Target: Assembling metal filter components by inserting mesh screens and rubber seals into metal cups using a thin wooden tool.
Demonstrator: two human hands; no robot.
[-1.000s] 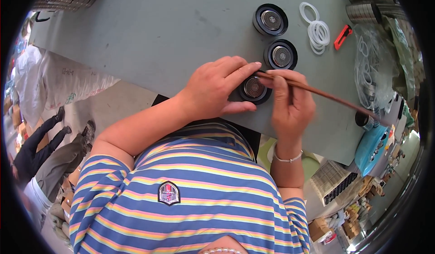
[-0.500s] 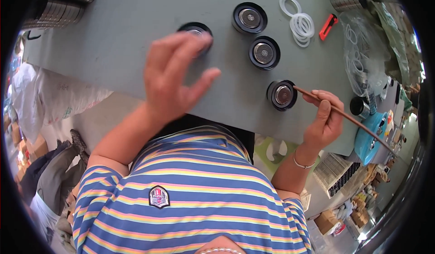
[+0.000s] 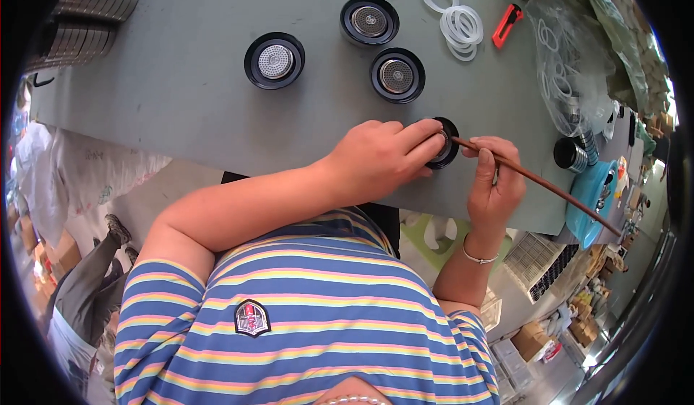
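Observation:
Near the table's front edge my left hand [image 3: 387, 156] has its closed fingers on a black round lid [image 3: 450, 161], covering much of it. My right hand [image 3: 497, 181], with a bracelet at the wrist, grips a thin brown wooden stick [image 3: 557, 189] like a chopstick. The stick's tip reaches the lid's right side. Farther back stand two black lids with dark metal mesh discs, one lid [image 3: 397, 75] in front of another lid [image 3: 369, 20]. To their left is a black lid [image 3: 275, 60] with a bright perforated metal disc.
Translucent rings [image 3: 461, 29] lie at the back right beside a red box cutter [image 3: 507, 26]. A clear plastic bag [image 3: 567, 65] of rings, a blue basin [image 3: 587, 217] and a black-and-silver cylinder [image 3: 570, 156] are along the right edge. Stacked metal discs [image 3: 90, 0] stand back left.
My left hand has left the back-left lid, now uncovered, and moved right onto the near lid. My right hand still holds the stick at that lid.

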